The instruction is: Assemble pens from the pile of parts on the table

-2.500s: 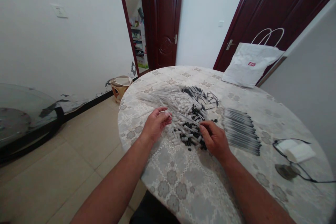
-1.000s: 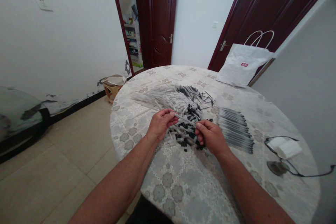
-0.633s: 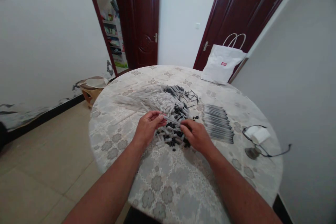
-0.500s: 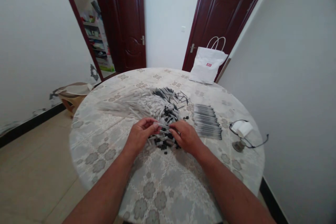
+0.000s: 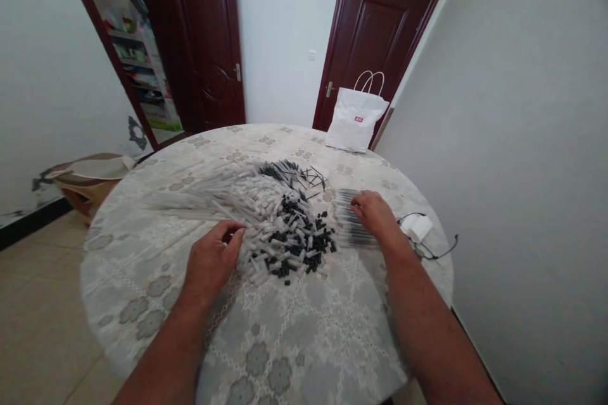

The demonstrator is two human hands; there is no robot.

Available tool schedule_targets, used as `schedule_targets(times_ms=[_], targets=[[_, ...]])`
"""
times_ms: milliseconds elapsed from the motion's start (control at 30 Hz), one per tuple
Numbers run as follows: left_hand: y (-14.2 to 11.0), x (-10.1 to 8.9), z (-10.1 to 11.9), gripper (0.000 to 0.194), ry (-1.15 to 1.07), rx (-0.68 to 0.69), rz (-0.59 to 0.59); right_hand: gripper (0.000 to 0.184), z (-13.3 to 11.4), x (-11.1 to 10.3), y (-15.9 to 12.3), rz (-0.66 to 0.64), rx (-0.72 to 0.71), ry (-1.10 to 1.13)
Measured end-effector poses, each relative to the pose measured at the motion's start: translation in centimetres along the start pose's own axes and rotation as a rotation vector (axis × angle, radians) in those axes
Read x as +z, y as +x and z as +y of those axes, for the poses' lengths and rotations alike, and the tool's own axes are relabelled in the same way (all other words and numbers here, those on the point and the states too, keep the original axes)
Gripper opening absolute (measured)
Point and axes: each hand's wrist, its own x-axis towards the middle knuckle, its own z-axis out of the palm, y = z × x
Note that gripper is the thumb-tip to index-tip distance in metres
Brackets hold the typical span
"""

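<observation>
My right hand (image 5: pixel 375 214) is over the neat row of clear pens (image 5: pixel 349 235) with dark ends, its fingers pinched on a pen at the row's upper part. The hand covers most of that pen. At the left edge of a loose heap, my left hand (image 5: pixel 213 258) has thumb and forefinger brought together beside the clear tubes (image 5: pixel 190 199); anything between them is too small to make out. The heap also holds short whitish pieces (image 5: pixel 259 193) and small black plugs (image 5: pixel 313 259). Behind these lie thin dark-tipped refills (image 5: pixel 285 171).
A patterned cloth covers the round table (image 5: pixel 294 348). At its far right stands a white paper bag (image 5: pixel 357 119). Eyeglasses (image 5: pixel 434 257) and a small white object (image 5: pixel 417 226) lie beyond my right wrist. A brown stool-like seat (image 5: pixel 90 183) is on the left.
My hands have parted from above the heap. The right has gone to the row of pens, the left to the heap's left edge. The camera view has turned slightly right.
</observation>
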Motion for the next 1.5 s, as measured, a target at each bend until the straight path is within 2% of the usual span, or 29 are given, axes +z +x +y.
schedule_targets(times_ms=[133,333,600,800,933,1067,1167,1300,1400,1500], targets=[[0.1,-0.9,-1.2,0.030,0.085,-0.035,-0.070,0.023,2.9,2.5,0.6,0.033,0.132,-0.032],[-0.3,-1.1,-2.9,0.029,0.191,-0.003,-0.197,0.023,3.4,4.8,1.2,0.022,0.149,-0.040],[-0.6,-0.4,-4.0,0.032,0.229,0.034,-0.258,0.028,3.1,5.6,1.7,0.053,0.181,-0.042],[-0.7,-0.2,-4.2,0.033,0.196,0.093,-0.240,0.032,2.6,4.9,0.9,0.085,0.207,-0.040],[-0.9,-0.3,-3.8,0.036,0.138,0.065,-0.189,0.032,1.9,4.4,0.0,0.129,0.155,-0.032],[-1.1,-0.3,-3.8,0.039,0.150,0.025,-0.096,0.030,0.4,4.2,-0.6,0.179,0.004,-0.012],[-1.2,-0.2,-3.8,0.039,0.208,-0.003,-0.070,0.029,-1.7,3.6,-1.1,0.156,-0.126,0.025],[-1.3,0.0,-3.6,0.039,0.258,-0.032,-0.115,0.027,-4.8,3.0,-1.7,0.107,-0.250,0.029],[-1.3,-0.1,-3.5,0.042,0.317,-0.048,-0.095,0.026,-6.2,3.0,-1.9,0.072,-0.284,0.020],[-1.1,-0.1,-3.3,0.042,0.407,-0.076,-0.089,0.024,-6.5,3.3,-1.9,0.039,-0.276,0.013]])
